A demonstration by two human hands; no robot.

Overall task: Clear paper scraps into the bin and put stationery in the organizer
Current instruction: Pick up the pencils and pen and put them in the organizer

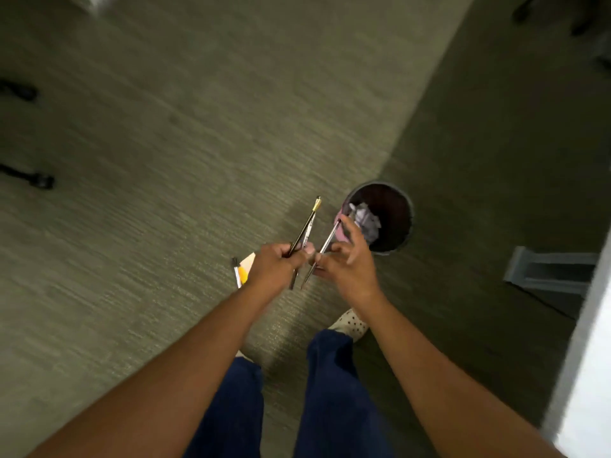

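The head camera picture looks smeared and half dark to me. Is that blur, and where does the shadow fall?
Head view: yes, motion blur streaks the carpet and softens the left hand and right hand holding pens; a diagonal shadow darkens the right side, where the bin stands; the bright white edge at lower right is overexposed.

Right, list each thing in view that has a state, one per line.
left hand: grips pencils, fingers curled round them
pencils: held up, off the floor
right hand: pinches a pen
pen: held slanted, off the floor
bin: upright, open, crumpled paper inside
marker: lying on the carpet beside a yellow paper
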